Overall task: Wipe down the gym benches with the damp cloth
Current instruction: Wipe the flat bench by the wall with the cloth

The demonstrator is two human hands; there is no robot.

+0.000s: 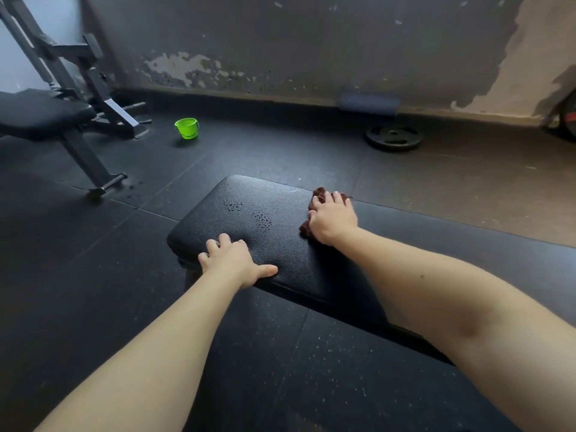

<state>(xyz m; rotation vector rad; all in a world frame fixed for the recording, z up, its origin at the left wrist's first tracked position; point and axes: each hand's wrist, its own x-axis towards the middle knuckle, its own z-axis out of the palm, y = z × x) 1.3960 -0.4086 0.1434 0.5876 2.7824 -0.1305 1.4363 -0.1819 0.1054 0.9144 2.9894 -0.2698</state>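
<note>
Head view: black padded bench in centre, droplet patches on top. Left hand flat on near-left corner, fingers spread. Right hand spread, pressing dark red cloth onto bench's far edge. Green bucket, weight plate on floor beyond.

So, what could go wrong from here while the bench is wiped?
1. The cloth lies under the right hand at the far edge of the bench pad; an outward stroke might push it off onto the floor.
2. The water drops in the pad's middle are not yet wiped and could be missed.
3. The left hand leans near the pad's corner; it might slip if that surface gets wet.
</note>
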